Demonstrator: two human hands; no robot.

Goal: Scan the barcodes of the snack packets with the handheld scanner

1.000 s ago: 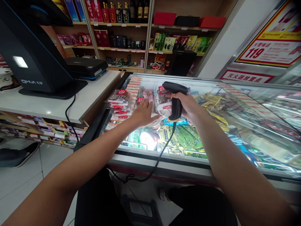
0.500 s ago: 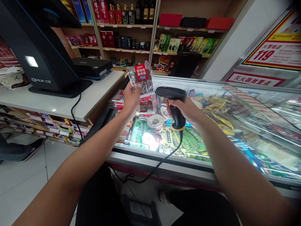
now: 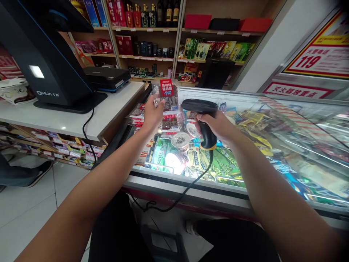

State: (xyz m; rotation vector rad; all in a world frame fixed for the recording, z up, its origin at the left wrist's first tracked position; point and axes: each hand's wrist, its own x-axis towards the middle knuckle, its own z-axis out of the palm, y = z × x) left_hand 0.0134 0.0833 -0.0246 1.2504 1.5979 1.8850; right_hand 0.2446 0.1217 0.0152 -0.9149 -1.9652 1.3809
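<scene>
Between the fingers and thumb of my left hand (image 3: 154, 111) is a clear snack packet (image 3: 170, 98) with a red label and dark pieces inside, held upright by its left edge. My right hand (image 3: 214, 125) is wrapped round the grip of a black barcode scanner (image 3: 200, 105), whose head points left toward the packet, a small gap apart. From the scanner's base a black cable (image 3: 191, 183) loops down over the freezer's front edge. Under my hands, more red-labelled packets (image 3: 170, 123) lie on the glass, above white-lidded tubs (image 3: 180, 140) and green ice-cream bags (image 3: 223, 162).
The glass-topped freezer (image 3: 155, 180) stretches to the right. On the left, a white counter (image 3: 109, 109) carries a black checkout terminal (image 3: 62, 65), a scale (image 3: 107, 74) and a paper tub (image 3: 16, 91). Stocked shelves (image 3: 147, 31) stand behind. Another person's foot (image 3: 40, 173) shows at far left.
My left hand has lowered the packet slightly and turned it more upright, with its barcode facing the scanner side. The scanner has shifted a little to the right.
</scene>
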